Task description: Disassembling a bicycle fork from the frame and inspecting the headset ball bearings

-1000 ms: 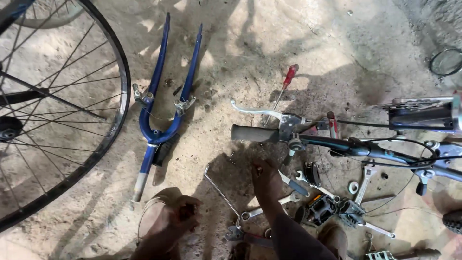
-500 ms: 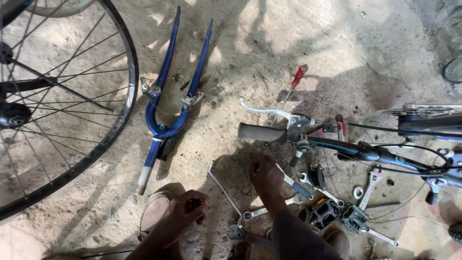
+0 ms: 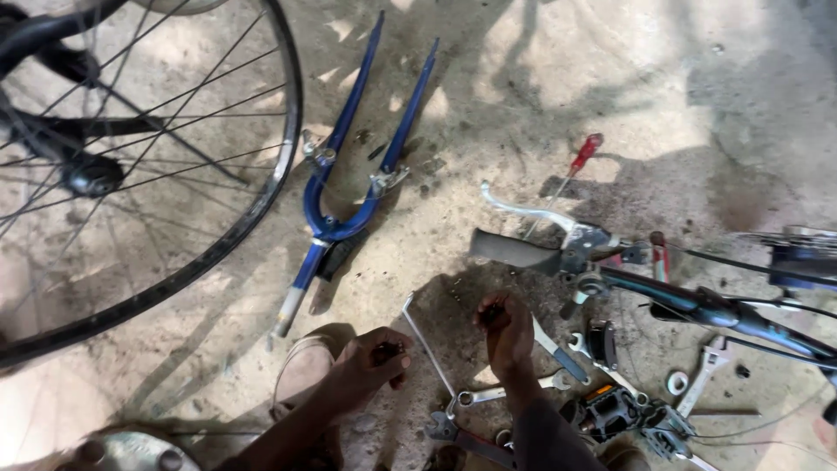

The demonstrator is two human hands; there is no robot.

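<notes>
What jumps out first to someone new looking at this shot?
The blue bicycle fork lying on the sandy ground at centre, beside the big spoked wheel filling the left. Below, the left hand and right hand each pinch a small dark part, with spanners and a pedal scattered at lower right under the handlebar.

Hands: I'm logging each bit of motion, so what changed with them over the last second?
The left hand came up off the ground, fingers closed on a small dark part. The right hand stayed raised, pinching another. The blue fork, wheel and wrenches lie unmoved.
</notes>
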